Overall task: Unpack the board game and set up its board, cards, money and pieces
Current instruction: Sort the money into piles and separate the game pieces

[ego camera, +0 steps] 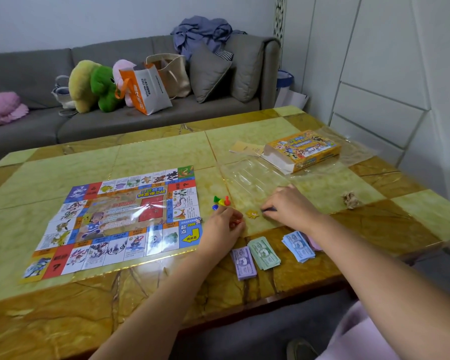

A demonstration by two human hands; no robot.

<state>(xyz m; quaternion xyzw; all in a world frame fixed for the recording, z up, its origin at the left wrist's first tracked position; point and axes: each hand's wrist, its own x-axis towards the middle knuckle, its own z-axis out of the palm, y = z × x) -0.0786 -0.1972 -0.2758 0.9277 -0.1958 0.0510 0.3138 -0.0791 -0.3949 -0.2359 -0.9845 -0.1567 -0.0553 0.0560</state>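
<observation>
Fingers (229, 216) of the left hand (222, 227) are curled round small red pieces (236, 223) at lower centre of the frame. Those of the right hand (291, 203) are bent down to the table (151, 157) with a thin dark item (269, 210) at their tips; whether they grip it cannot be told. At centre left, the board (120, 222) lies flat and unfolded, with a die (198, 219) just beside its right edge. Four pawns (221, 201) stand just beyond the left hand, and a yellow star token (252, 213) lies between the two hands. Below them, purple (243, 263), green (264, 253) and blue (298, 245) money stacks sit in a row near the front table edge, with a pink stack (313, 241) partly under the right wrist. A clear plastic tray (250, 178) lies beyond the hands, the box (304, 149) is at upper right, and a crumpled paper ball (351, 200) is at right. Step in hand, by judgement: sorting the small pieces; board and money are laid out, and no card deck is visible. The next move calls for a fine pinch and short, low travel so the upright pawns are not knocked. Keep the forearms lifted over the money stacks, which lie close to the front edge. Open room shows beyond the board and between the board and the tray.
</observation>
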